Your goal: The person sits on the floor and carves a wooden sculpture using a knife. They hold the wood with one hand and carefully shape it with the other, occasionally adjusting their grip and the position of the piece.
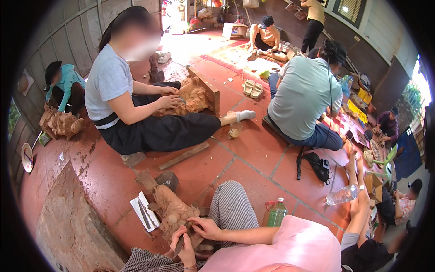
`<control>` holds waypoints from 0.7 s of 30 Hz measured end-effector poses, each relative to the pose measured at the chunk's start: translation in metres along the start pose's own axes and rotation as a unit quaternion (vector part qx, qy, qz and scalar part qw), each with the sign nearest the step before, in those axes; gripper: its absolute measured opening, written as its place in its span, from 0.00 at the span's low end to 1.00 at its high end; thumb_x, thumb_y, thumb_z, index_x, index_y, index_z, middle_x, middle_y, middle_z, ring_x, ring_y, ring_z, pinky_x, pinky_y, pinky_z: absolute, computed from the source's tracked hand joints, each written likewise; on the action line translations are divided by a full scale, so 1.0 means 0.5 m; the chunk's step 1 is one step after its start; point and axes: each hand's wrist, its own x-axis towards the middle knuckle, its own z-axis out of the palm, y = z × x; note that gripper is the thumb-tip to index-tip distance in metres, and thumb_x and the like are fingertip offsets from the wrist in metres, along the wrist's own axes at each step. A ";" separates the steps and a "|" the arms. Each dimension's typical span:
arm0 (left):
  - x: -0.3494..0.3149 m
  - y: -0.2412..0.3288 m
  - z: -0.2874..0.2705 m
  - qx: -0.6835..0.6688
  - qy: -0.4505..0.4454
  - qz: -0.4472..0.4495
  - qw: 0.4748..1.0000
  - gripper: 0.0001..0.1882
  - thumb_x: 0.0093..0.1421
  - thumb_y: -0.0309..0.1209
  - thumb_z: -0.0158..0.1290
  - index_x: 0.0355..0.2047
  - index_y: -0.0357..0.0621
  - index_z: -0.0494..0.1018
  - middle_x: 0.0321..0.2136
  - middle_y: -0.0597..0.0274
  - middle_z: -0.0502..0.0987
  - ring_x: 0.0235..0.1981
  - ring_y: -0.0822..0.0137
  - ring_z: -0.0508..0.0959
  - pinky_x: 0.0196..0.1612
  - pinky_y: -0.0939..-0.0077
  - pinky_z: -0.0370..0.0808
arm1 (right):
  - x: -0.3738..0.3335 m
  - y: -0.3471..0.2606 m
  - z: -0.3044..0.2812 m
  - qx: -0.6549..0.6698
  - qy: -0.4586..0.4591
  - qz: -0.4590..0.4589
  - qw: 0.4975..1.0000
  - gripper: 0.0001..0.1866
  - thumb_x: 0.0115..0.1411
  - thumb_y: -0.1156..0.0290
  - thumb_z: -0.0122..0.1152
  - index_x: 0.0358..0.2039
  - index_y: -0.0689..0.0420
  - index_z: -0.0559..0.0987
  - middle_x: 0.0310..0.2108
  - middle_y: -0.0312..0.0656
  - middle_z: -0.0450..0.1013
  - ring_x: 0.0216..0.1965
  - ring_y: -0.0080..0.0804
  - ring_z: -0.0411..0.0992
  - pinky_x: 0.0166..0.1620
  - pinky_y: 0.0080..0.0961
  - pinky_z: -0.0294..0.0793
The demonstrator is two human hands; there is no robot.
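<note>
A brown sculpted figure (170,206), of wood or clay, leans between my checkered trouser legs. My left hand (183,250) is closed round a dark, flat, narrow tool (179,246) near the figure's lower end. My right hand (207,228) reaches in from the right with bent fingers pressed against the figure's lower part; its fingertips are partly hidden, and I cannot make out anything in them. Beside the figure on the left, thin dark tools (146,215) lie on a white sheet (137,209). A dark rounded lump (166,180) sits just behind it.
A large rough slab (74,226) lies at the left. A green bottle (277,214) stands right of my knee, with a clear bottle (342,195) beyond. Ahead, a seated person (113,86) handles a carved relief panel (199,93); a wooden strip (184,156) lies nearer. Several other people sit around.
</note>
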 end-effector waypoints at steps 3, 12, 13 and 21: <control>0.000 0.002 -0.001 -0.026 -0.019 -0.003 0.999 0.07 0.57 0.18 0.50 0.35 0.29 0.76 0.40 0.45 0.80 0.46 0.52 0.80 0.53 0.62 0.75 | -0.003 0.003 0.001 0.005 -0.008 -0.005 1.000 0.20 0.60 0.75 0.60 0.53 0.56 0.75 0.32 0.43 0.76 0.32 0.39 0.77 0.36 0.29 0.76; 0.000 0.023 0.005 -0.035 -0.025 -0.004 0.999 0.07 0.57 0.18 0.50 0.35 0.29 0.76 0.39 0.45 0.81 0.46 0.54 0.80 0.52 0.63 0.75 | -0.010 -0.018 0.010 0.030 0.006 -0.025 0.999 0.19 0.61 0.76 0.59 0.53 0.58 0.75 0.43 0.46 0.77 0.41 0.41 0.78 0.43 0.28 0.77; -0.001 0.027 0.008 -0.043 -0.027 -0.008 0.999 0.07 0.57 0.17 0.50 0.35 0.28 0.76 0.40 0.45 0.80 0.46 0.55 0.80 0.53 0.64 0.75 | -0.011 -0.018 0.010 0.036 0.007 -0.026 0.999 0.19 0.61 0.76 0.59 0.53 0.58 0.75 0.43 0.46 0.77 0.40 0.41 0.78 0.43 0.28 0.77; -0.002 0.052 0.009 -0.060 -0.035 -0.028 0.997 0.08 0.58 0.16 0.48 0.35 0.28 0.76 0.41 0.46 0.80 0.46 0.58 0.80 0.53 0.67 0.74 | -0.016 -0.032 0.007 0.019 0.002 -0.028 0.999 0.19 0.61 0.75 0.60 0.54 0.59 0.74 0.43 0.45 0.77 0.40 0.40 0.77 0.43 0.28 0.77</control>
